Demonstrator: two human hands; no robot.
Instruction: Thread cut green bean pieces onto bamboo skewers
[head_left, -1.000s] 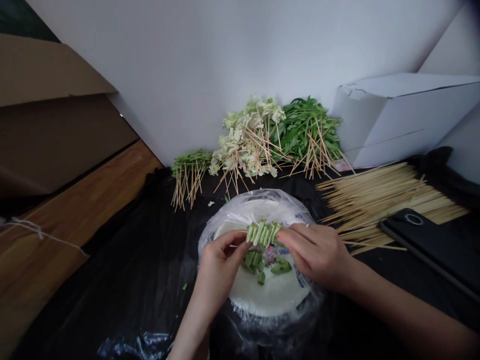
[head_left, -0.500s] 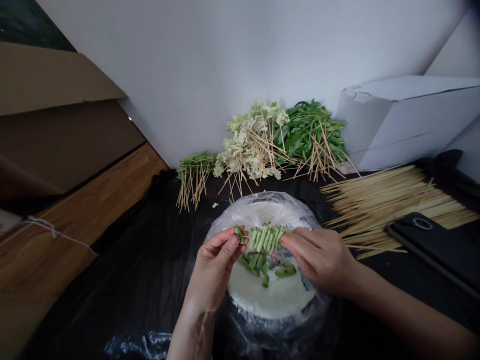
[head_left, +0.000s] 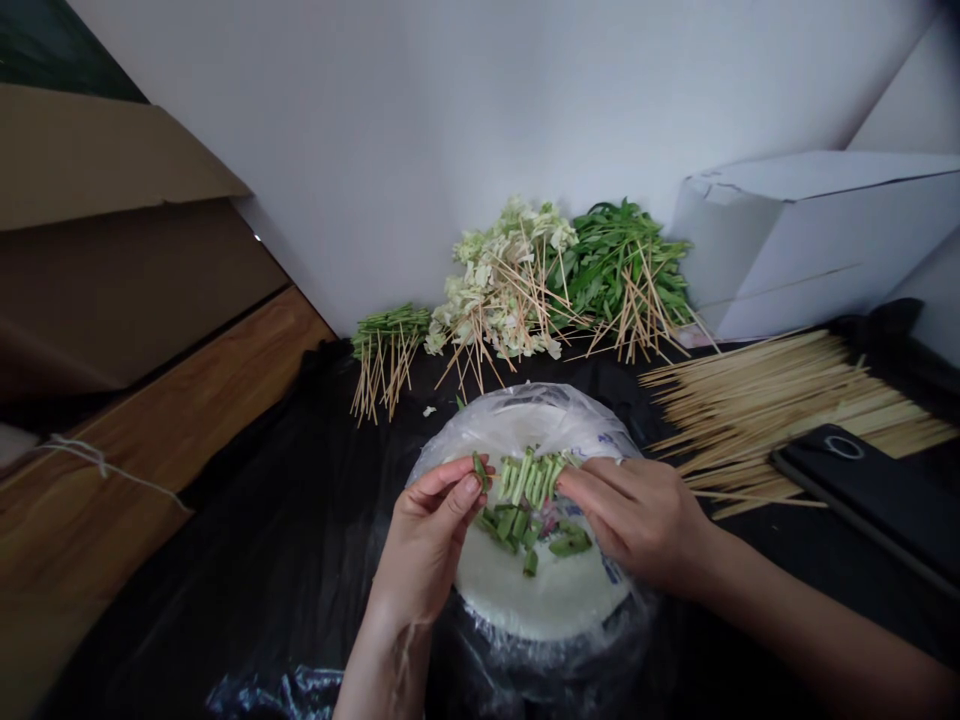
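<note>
Between the thumb and fingers of my left hand (head_left: 427, 530) is a short cut piece of green bean (head_left: 480, 472), pinched at the left tip of a skewer. My right hand (head_left: 645, 515) grips the other end of that skewer of green bean pieces (head_left: 531, 480), several of them packed side by side across it. Most of the stick is hidden by the beans and my right fingers. Underneath, loose green bean pieces (head_left: 514, 525) lie on a round white surface (head_left: 540, 605) wrapped in clear plastic.
At the wall lie skewered green beans (head_left: 391, 325), skewered pale cabbage-like leaves (head_left: 495, 280) and skewered leafy greens (head_left: 626, 250). Bare bamboo skewers (head_left: 780, 400) spread to the right, near a dark phone (head_left: 870, 490). A white box (head_left: 832, 245) and cardboard box (head_left: 127, 290) flank the black sheet (head_left: 285, 520).
The bean piece in my left fingers has turned slightly at the skewer's tip, and those fingers have shifted a little. My right hand keeps its grip on the skewer, almost unmoved.
</note>
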